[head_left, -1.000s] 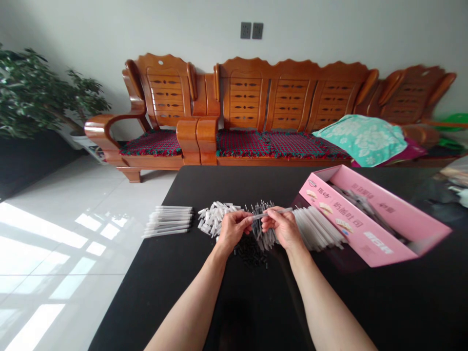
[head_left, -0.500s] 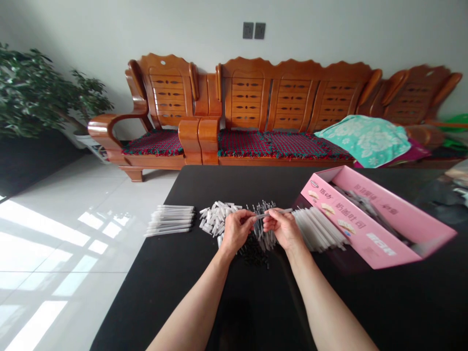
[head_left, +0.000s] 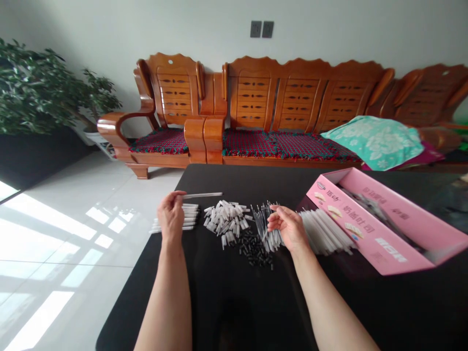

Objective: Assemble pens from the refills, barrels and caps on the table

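My left hand [head_left: 171,214] pinches one end of a slim whitish pen [head_left: 204,195], which points to the right. It is held over a row of similar pens [head_left: 190,215] at the table's left. My right hand [head_left: 290,228] has loosely curled fingers, apart, with nothing seen in them. Beside that hand lie thin dark pen refills [head_left: 259,219], partly covered by it. To its right is a stack of translucent white pen barrels [head_left: 325,231]. White pen caps [head_left: 224,217] are heaped between the hands, with small black plugs [head_left: 256,251] just in front.
A pink open box [head_left: 369,239] with printed lettering stands at the right of the black table [head_left: 234,302], some dark and greyish contents inside. Behind the table runs a wooden sofa [head_left: 252,97] with a turquoise cloth [head_left: 380,141] on it. Potted plants [head_left: 44,92] stand at the left.
My left hand has moved left from the table's middle, carrying the pen over the row of pens. My right hand has let go of the pen and stayed near the refills.
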`<state>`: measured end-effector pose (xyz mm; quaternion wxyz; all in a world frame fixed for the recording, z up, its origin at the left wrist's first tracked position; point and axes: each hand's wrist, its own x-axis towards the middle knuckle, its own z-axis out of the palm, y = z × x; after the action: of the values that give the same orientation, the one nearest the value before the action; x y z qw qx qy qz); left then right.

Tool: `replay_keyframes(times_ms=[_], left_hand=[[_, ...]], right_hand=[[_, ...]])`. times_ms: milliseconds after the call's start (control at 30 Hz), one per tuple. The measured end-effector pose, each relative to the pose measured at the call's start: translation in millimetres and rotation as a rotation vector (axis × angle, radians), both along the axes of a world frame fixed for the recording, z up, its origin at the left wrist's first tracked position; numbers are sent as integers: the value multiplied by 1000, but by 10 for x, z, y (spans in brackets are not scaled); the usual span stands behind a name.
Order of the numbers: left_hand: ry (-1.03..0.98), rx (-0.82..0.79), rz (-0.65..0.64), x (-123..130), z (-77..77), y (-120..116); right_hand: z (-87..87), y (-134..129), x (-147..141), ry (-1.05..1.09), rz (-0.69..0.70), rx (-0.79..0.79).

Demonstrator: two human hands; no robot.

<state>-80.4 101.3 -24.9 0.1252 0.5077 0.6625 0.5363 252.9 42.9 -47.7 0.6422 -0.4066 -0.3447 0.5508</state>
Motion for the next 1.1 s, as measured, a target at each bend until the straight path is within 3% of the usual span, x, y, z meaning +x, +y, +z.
replay_keyframes(times_ms=[133,300,567,700,833,933,1000,1100], left_hand=[[101,-146,261,-351,-51,-52],[168,-305,517,-350,-77,-79],[113,-270,568,-317,-145,-81],[83,-263,553,-354,-206,-70],[81,-269,553,-356,-207,-64],[93,-184,571,-273,-146,-63],[132,-65,534,-136,-91,-61],[210,96,338,207,-22,-69]], right_hand=[[6,-2,-13,-3,8,-1],[10,2,-19,-6,13,4],[42,0,-9,-4,-17,14],[41,25,78,-74,-286,63],[17,36,285,-413,-617,69],[50,22,430,-878,-689,-87],[105,3,463,-1259,-560,-201],[198,-38,411,-1656,-304,-381]])
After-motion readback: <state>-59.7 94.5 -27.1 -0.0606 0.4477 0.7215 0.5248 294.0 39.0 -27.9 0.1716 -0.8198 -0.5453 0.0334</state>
